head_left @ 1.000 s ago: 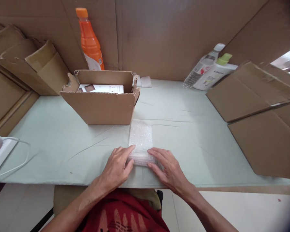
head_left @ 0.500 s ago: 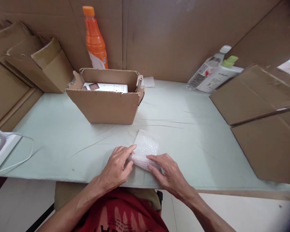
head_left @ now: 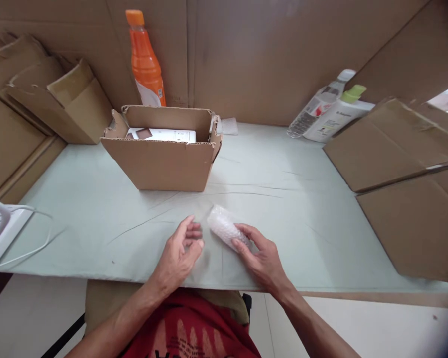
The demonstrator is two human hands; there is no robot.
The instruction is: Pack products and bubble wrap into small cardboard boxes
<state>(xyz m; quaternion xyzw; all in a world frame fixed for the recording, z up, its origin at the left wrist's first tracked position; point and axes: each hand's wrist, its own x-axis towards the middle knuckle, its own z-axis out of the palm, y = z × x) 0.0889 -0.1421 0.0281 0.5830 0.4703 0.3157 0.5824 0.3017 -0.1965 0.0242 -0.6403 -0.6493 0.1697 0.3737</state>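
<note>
Draws left hand (head_left: 179, 253) away empty, half open; pinches bubble-wrap roll (head_left: 224, 226) in right hand (head_left: 263, 256), lower centre. Has table edge (head_left: 313, 287) just below, room at centre right, carton (head_left: 162, 164) blocking upper left.

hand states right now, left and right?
Left hand: open, fingers loosely curled, holding nothing.
Right hand: closed on one end of the rolled bubble wrap, thumb and fingers gripping.

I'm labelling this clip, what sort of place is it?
Probably a makeshift indoor workspace: cardboard panels stand behind the covered table, an open carton sits on it, and the right hand holds a bubble-wrap roll.
</note>
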